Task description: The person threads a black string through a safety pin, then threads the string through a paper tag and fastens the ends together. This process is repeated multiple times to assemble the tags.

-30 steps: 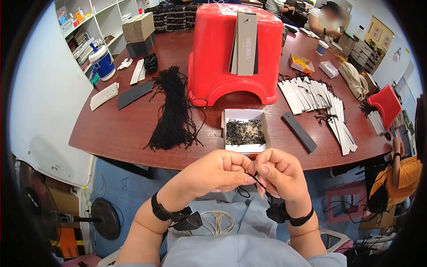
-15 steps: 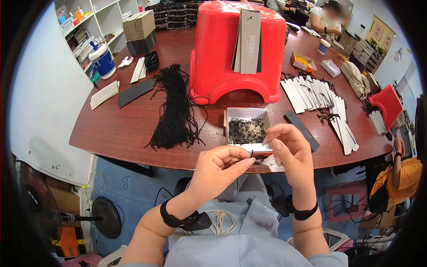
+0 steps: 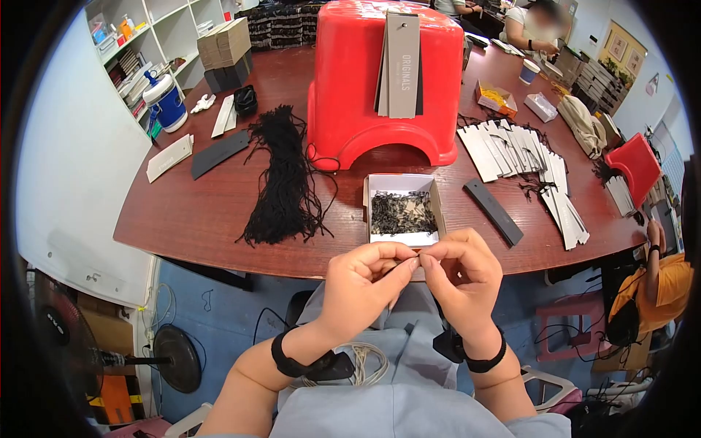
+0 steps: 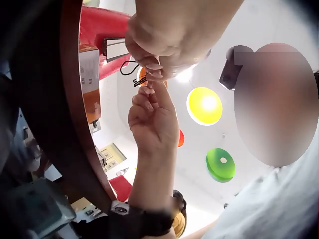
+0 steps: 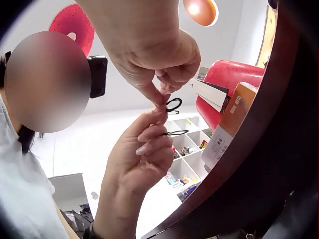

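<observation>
Over the table's front edge both hands meet fingertip to fingertip. My left hand (image 3: 363, 285) pinches a thin black cord (image 5: 174, 104) between thumb and index finger. In the right wrist view one small loop stands out at the fingertips, and a narrow second loop comes from between the left fingers. Thumb and index finger of my right hand (image 3: 467, 281) pinch at the same spot on the cord; the join is hidden by the fingertips. Just beyond them stands an open box (image 3: 439, 208) holding many small black pieces.
A red stool (image 3: 383, 80) bearing hanging tags (image 3: 401, 69) stands behind the box. To the left lies a bundle of black cords (image 3: 276, 182). On the right are a dark tag (image 3: 493, 212) and a spread of pale tags (image 3: 511, 155). Other people sit farther off.
The hands came apart, the right reaching to the box's edge while the left kept the cord. Now the right hand is back against the left fingertips.
</observation>
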Available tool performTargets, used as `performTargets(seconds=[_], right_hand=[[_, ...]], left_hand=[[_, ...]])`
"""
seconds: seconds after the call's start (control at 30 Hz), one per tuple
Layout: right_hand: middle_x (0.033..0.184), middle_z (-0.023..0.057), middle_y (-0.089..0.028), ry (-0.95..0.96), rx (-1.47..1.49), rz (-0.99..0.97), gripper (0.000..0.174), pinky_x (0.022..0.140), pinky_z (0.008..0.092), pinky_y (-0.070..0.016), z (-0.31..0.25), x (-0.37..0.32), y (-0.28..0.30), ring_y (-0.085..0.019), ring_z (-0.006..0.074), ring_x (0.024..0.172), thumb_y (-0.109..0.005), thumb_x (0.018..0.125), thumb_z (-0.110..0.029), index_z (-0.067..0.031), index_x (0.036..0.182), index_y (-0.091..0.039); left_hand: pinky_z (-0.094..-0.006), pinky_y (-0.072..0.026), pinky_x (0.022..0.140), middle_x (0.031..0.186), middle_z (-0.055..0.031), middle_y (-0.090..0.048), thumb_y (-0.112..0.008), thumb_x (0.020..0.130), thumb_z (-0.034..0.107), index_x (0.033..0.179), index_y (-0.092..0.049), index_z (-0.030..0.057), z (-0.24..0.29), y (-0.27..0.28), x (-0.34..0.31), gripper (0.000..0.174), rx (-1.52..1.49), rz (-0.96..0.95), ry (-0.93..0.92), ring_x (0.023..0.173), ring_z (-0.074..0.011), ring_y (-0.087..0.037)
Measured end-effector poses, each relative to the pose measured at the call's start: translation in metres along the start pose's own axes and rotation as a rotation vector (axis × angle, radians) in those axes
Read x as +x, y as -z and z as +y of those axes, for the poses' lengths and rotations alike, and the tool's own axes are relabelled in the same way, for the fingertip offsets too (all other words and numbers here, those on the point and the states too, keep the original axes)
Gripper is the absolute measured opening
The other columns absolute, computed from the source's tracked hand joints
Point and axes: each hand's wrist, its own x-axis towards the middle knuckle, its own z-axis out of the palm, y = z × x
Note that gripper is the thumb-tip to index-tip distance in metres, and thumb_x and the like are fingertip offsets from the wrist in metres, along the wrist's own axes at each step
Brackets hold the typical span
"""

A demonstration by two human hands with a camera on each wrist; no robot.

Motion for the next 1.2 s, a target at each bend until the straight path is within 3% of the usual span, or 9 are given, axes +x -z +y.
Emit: performTargets(seconds=[0.2,0.57,0.67,0.73,0.8,0.87,0.9,1.03,1.2], right_hand=[[0.076,0.0038,-0.052,0.169,-0.048,0.086,0.017,0.039,0.0153,-0.0314,-0.001,-0.004,0.001,-0.041,0.0022,0.046,-0.060,0.065,0.007,-0.0002,0.081,-0.059],[0.077,0.0045,-0.052,0.359,-0.166,0.041,0.027,0.039,0.0166,-0.0333,-0.004,-0.003,0.006,-0.043,0.0050,0.047,-0.060,0.062,0.010,-0.0013,0.086,-0.061],[0.079,0.0048,-0.052,0.229,-0.050,-0.002,0.023,0.042,0.0169,-0.0348,-0.009,-0.001,0.010,-0.044,0.0042,0.052,-0.058,0.066,0.009,-0.0011,0.087,-0.060],[0.083,0.0056,-0.053,-0.076,0.111,0.068,0.019,0.047,0.0176,-0.0369,-0.007,0.006,0.015,-0.044,0.0030,0.057,-0.055,0.072,0.005,-0.0008,0.090,-0.058],[0.087,0.0055,-0.053,-0.175,0.169,-0.022,0.014,0.051,0.0164,-0.0366,-0.005,0.010,0.019,-0.047,0.0026,0.064,-0.053,0.077,0.001,0.0011,0.091,-0.057],[0.089,0.0056,-0.053,-0.476,0.579,-0.234,0.011,0.058,0.0170,-0.0411,-0.009,0.012,0.020,-0.052,0.0058,0.072,-0.053,0.078,0.000,0.0037,0.089,-0.056],[0.088,0.0054,-0.053,-0.449,0.617,-0.297,0.011,0.068,0.0212,-0.0454,-0.008,0.011,0.022,-0.054,0.0101,0.080,-0.052,0.079,-0.001,0.0057,0.087,-0.055],[0.087,0.0059,-0.054,-0.469,0.572,-0.322,0.012,0.072,0.0230,-0.0454,-0.007,0.009,0.025,-0.054,0.0109,0.079,-0.053,0.078,0.000,0.0060,0.089,-0.055],[0.084,0.0036,-0.054,-0.323,0.491,-0.258,0.013,0.057,0.0156,-0.0377,-0.005,0.008,0.020,-0.050,0.0052,0.070,-0.056,0.077,0.000,0.0036,0.088,-0.058]], left_hand=[[-0.0146,-0.0254,0.035,0.068,-0.0010,-0.055,-0.055,0.079,0.009,0.089,-0.056,-0.0027,0.000,0.005,0.003,0.016,-0.455,-0.181,0.243,0.042,-0.0013,-0.037],[-0.0134,-0.0250,0.036,0.070,-0.0003,-0.056,-0.056,0.079,0.010,0.091,-0.057,-0.0011,0.007,0.002,0.000,0.016,-0.436,-0.155,0.228,0.044,-0.0002,-0.037],[-0.0135,-0.0252,0.036,0.070,0.0003,-0.056,-0.056,0.079,0.010,0.092,-0.057,-0.0006,0.006,0.004,0.000,0.016,-0.479,-0.179,0.225,0.044,0.0000,-0.037],[-0.0135,-0.0253,0.036,0.069,0.0005,-0.056,-0.056,0.079,0.010,0.092,-0.057,-0.0005,0.005,0.004,0.000,0.016,-0.501,-0.195,0.222,0.044,0.0000,-0.037],[-0.0137,-0.0256,0.036,0.070,0.0000,-0.056,-0.056,0.079,0.010,0.091,-0.057,-0.0005,0.005,0.004,0.000,0.016,-0.496,-0.208,0.227,0.044,-0.0004,-0.038],[-0.0138,-0.0259,0.036,0.069,-0.0005,-0.056,-0.056,0.079,0.009,0.091,-0.057,-0.0007,0.007,0.003,0.001,0.016,-0.459,-0.188,0.215,0.044,-0.0007,-0.039],[-0.0139,-0.0263,0.036,0.069,-0.0010,-0.056,-0.055,0.079,0.009,0.091,-0.057,-0.0008,0.008,0.002,0.001,0.015,-0.425,-0.163,0.203,0.044,-0.0010,-0.039],[-0.0142,-0.0270,0.036,0.067,-0.0020,-0.057,-0.056,0.079,0.007,0.090,-0.057,-0.0015,0.006,0.001,0.001,0.014,-0.343,-0.075,0.085,0.043,-0.0015,-0.040],[-0.0139,-0.0279,0.037,0.061,-0.0005,-0.055,-0.055,0.079,0.003,0.090,-0.057,-0.0018,0.007,-0.005,-0.001,0.012,-0.122,-0.005,-0.040,0.043,-0.0006,-0.041]])
